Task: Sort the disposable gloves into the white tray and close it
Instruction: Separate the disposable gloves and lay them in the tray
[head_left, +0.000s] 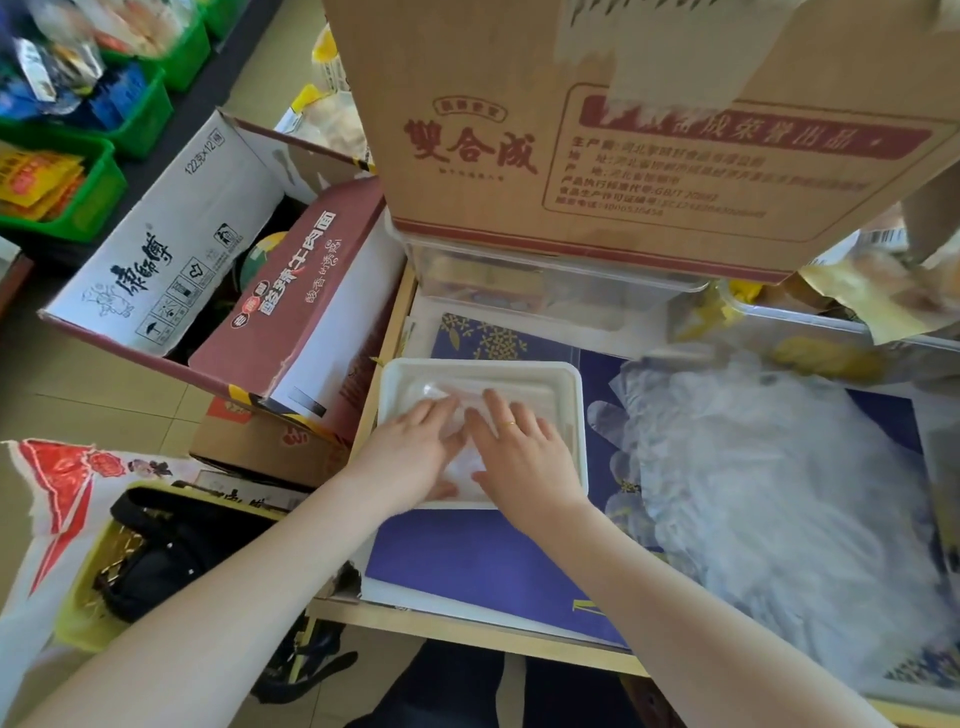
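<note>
A white tray (569, 387) lies on the blue patterned table top in front of me. Inside it sits a folded clear disposable glove (462, 460). My left hand (415, 454) and my right hand (519, 454) both rest flat on the glove inside the tray, fingers straight and pointing away from me, pressing it down. A gold ring shows on a right finger. To the right of the tray spreads a large loose pile of clear disposable gloves (779, 493). I see no lid for the tray.
A tall brown cardboard box (597, 130) stands on a clear plastic container (545, 283) just behind the tray. Open cartons (208, 249) crowd the floor at left, green bins (98, 192) beyond them. A black bag (171, 561) lies near my left forearm.
</note>
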